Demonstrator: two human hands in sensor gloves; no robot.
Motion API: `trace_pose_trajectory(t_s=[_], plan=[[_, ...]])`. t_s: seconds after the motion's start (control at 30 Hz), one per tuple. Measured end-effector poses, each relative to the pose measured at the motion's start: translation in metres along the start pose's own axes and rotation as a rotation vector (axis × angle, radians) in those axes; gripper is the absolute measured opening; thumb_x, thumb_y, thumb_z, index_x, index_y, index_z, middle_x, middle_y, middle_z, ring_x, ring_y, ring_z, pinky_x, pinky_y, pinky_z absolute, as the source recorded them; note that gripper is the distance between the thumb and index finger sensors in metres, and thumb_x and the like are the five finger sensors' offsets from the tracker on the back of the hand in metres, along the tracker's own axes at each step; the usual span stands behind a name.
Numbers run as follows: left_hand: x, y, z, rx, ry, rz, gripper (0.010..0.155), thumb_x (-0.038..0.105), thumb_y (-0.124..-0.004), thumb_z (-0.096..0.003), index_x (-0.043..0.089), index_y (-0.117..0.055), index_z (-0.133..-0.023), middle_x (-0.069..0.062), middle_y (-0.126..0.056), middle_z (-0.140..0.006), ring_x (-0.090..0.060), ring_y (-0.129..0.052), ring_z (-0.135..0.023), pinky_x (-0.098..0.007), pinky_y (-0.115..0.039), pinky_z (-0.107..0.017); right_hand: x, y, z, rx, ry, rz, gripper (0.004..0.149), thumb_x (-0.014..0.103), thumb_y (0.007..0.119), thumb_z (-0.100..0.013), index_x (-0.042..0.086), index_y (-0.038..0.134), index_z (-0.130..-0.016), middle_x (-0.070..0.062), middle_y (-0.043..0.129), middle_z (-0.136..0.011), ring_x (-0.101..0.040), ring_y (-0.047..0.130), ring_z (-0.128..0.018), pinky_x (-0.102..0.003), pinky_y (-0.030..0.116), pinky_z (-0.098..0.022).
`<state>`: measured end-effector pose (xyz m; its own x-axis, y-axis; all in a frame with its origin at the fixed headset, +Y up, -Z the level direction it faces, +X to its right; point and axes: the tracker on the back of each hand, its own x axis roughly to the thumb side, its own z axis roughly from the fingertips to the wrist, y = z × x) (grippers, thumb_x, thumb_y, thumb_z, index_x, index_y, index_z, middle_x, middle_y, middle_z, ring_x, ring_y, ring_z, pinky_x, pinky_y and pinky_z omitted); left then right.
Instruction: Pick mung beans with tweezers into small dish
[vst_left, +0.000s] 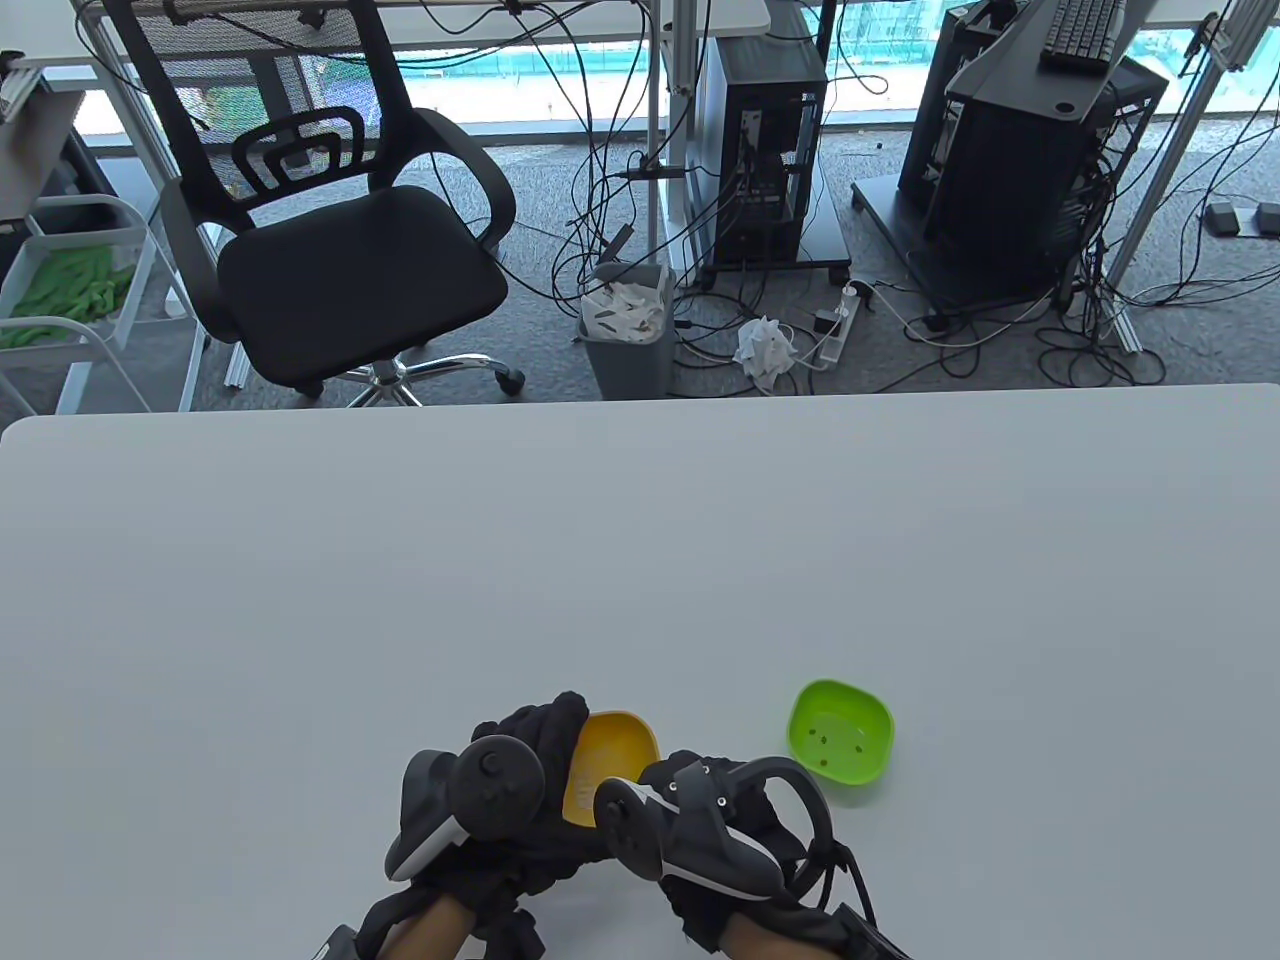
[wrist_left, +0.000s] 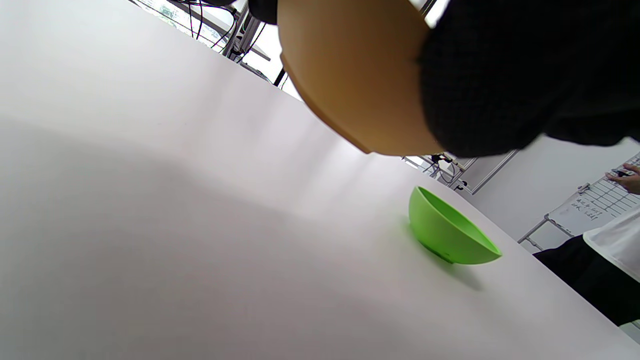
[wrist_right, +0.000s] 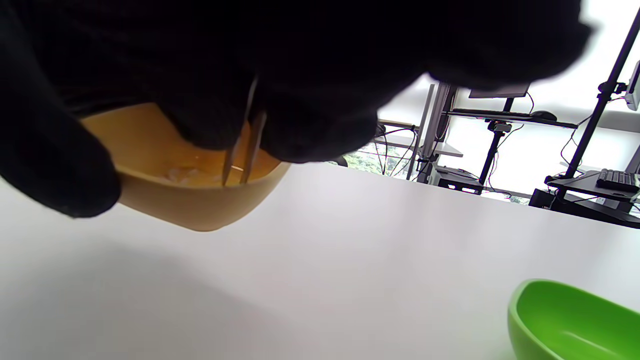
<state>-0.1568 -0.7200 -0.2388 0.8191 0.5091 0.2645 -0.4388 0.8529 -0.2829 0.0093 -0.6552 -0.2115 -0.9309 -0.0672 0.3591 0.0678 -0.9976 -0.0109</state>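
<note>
We think our left hand holds the yellow bowl tipped up off the table so the beans are easy to reach. Our right hand pinches the tweezers, tips slightly apart inside it. The green dish, nearby, holds some beans.

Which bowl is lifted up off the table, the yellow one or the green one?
The yellow bowl. The left hand holds it tilted above the table, while the green bowl sits flat on the table to its right.
</note>
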Motion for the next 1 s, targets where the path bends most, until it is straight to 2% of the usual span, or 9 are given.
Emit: trace_pose_trajectory(t_s=[0.37,0.57,0.67,0.8,1.0], plan=[[0.001,-0.003,-0.002,-0.012,0.004,-0.002,0.119,0.060,-0.098,-0.0339,0.015,-0.024,-0.115,-0.013,-0.037,-0.119,-0.046,-0.037,-0.112,-0.069,-0.023,-0.077,-0.008,0.002,0.003,-0.029,0.011,-0.044,0.034,0.031,0.089,-0.046,0.006,0.099,-0.066,-0.014,0.099,-0.047,-0.008,0.092,-0.022,-0.034,0.088,-0.021],[0.001,-0.003,-0.002,-0.009,0.005,0.002,0.119,0.060,-0.098,-0.0339,0.015,-0.024,-0.115,-0.013,-0.037,-0.119,-0.046,-0.038,-0.112,-0.069,-0.023,-0.077,-0.022,-0.010,0.012,-0.122,0.043,-0.144,0.034,0.032,0.089,-0.046,0.006,0.099,-0.066,-0.014,0.099,-0.046,-0.007,0.092,-0.022,-0.033,0.088,-0.020],[0.000,-0.002,-0.001,-0.007,0.004,0.003,0.119,0.061,-0.098,-0.0338,0.015,-0.024,-0.115,-0.013,-0.037,-0.119,-0.046,-0.038,-0.112,-0.069,-0.023,-0.077,-0.041,-0.019,0.019,-0.177,0.096,-0.230,0.034,0.032,0.089,-0.046,0.006,0.099,-0.066,-0.014,0.099,-0.046,-0.007,0.091,-0.022,-0.033,0.088,-0.020],[0.000,-0.001,-0.001,-0.001,0.003,0.007,0.119,0.061,-0.098,-0.0339,0.015,-0.024,-0.115,-0.013,-0.037,-0.119,-0.046,-0.038,-0.112,-0.069,-0.023,-0.077,-0.089,-0.031,0.036,-0.271,0.232,-0.356,0.034,0.031,0.089,-0.046,0.006,0.099,-0.066,-0.014,0.099,-0.046,-0.007,0.091,-0.022,-0.033,0.088,-0.020],[0.000,-0.001,-0.001,0.000,0.001,0.005,0.118,0.061,-0.098,-0.0341,0.015,-0.024,-0.115,-0.013,-0.037,-0.119,-0.046,-0.038,-0.112,-0.069,-0.023,-0.077,-0.145,-0.022,0.053,-0.300,0.411,-0.409,0.034,0.031,0.089,-0.046,0.005,0.099,-0.066,-0.014,0.099,-0.046,-0.007,0.091,-0.022,-0.033,0.088,-0.020]])
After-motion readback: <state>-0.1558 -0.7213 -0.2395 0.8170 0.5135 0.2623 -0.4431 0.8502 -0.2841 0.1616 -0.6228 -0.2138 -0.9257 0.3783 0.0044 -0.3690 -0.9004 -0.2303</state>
